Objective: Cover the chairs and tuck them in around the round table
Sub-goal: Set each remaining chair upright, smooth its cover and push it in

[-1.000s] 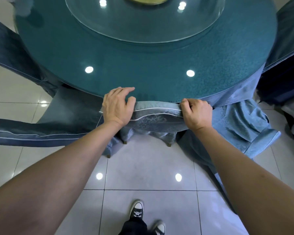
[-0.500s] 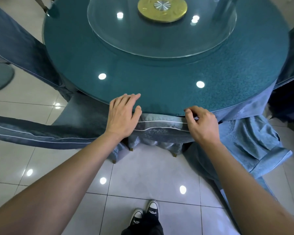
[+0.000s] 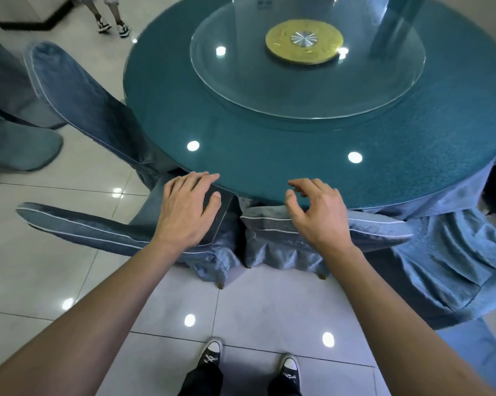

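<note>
- The white tiled floor fills the lower half of the view and mirrors several round ceiling lights.
- The round teal tabletop takes up the upper middle; its blue cloth hangs down at the right, below the rim.
- A clear glass turntable lies on the tabletop, with a gold disc at its centre.
- A covered chair stands at the left rim of the tabletop, its tall back leaning away from it.
- A second covered chair sits just left of centre, its back top edge running out to the left, its seat side towards the tabletop.
- The chair straight ahead, in a blue cover with white piping, is pushed in so that the top of its back lies just under the near rim of the tabletop.
- A loose heap of blue cloth lies bunched on the floor at the right, under the hanging cloth.
- The left hand lies palm down, fingers straight and together, their tips at the tabletop rim; whether the palm touches the cover of the chair beneath it cannot be told.
- The right hand hovers over the back of the chair straight ahead, its fingers loosely curled and holding nothing; contact with the cover cannot be told.
- Two black sneakers with white toe caps stand on the floor at the bottom edge.
- Another person's legs and shoes show at the top left.
</note>
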{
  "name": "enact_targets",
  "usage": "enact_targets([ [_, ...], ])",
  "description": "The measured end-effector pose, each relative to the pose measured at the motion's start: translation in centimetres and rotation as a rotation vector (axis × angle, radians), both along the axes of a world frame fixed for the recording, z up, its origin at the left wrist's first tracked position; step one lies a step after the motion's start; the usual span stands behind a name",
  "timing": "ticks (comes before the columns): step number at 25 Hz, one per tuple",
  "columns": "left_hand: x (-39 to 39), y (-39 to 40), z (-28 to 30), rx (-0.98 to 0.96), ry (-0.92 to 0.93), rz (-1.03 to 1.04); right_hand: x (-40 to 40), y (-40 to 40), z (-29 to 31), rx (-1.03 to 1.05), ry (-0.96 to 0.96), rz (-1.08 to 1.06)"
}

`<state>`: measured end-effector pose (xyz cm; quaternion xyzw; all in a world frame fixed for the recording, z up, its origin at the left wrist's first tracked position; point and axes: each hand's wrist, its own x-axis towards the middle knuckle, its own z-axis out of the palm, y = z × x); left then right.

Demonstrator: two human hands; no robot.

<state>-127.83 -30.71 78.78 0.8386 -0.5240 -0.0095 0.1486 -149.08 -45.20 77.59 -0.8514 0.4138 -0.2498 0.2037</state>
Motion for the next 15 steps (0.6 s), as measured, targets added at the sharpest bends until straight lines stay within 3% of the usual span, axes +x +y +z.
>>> enact_targets([
  [15,16.9,12.1,1.6,0.047,-0.008,-0.077,15.5,14.2,1.5,0.011,-0.004,-0.032],
])
